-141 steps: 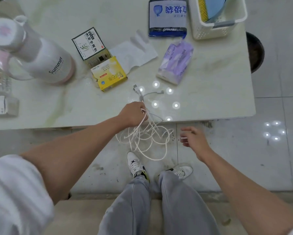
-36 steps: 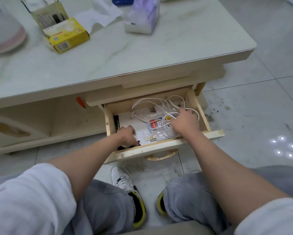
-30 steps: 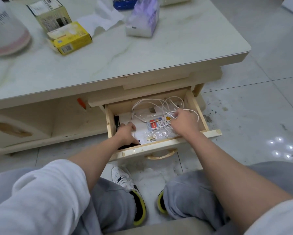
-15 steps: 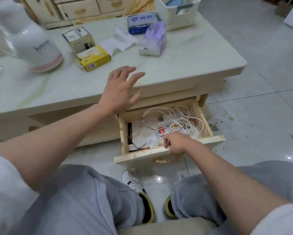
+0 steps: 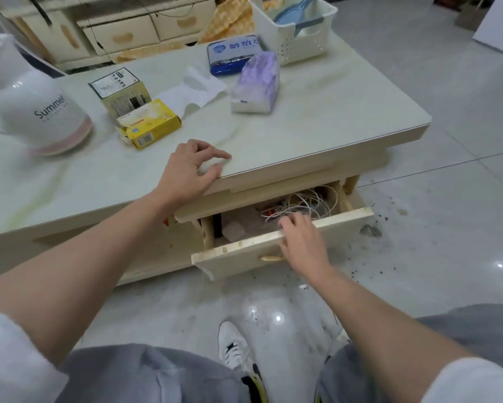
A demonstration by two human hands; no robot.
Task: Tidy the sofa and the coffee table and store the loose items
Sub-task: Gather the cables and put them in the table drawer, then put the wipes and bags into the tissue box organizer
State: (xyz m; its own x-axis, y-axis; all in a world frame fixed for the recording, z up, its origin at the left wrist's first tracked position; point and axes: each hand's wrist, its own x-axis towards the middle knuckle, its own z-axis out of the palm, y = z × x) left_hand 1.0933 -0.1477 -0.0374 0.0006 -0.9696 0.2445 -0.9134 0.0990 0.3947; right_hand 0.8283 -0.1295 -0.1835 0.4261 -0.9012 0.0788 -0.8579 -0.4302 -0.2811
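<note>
The white cable (image 5: 308,202) lies coiled in the half-open wooden drawer (image 5: 244,257) under the coffee table (image 5: 317,123). My right hand (image 5: 302,242) rests flat against the drawer's front board, fingers over its top edge, holding nothing. My left hand (image 5: 189,170) sits on the table's front edge, fingers loosely curled and empty. On the tabletop lie a yellow box (image 5: 151,123), a green-white box (image 5: 119,91), a white tissue (image 5: 192,88), a purple tissue pack (image 5: 256,82) and a blue pack (image 5: 233,55).
A white and pink kettle (image 5: 38,112) stands at the table's left. A white basket (image 5: 296,30) holding a blue scoop sits at the back right. A cream cabinet (image 5: 122,33) stands behind. My knees and white shoe (image 5: 235,347) are below on the tiled floor.
The cable went from my left hand into the drawer. My left hand then rose to the table's edge. My right hand left the cable for the drawer front, and the drawer slid partly in.
</note>
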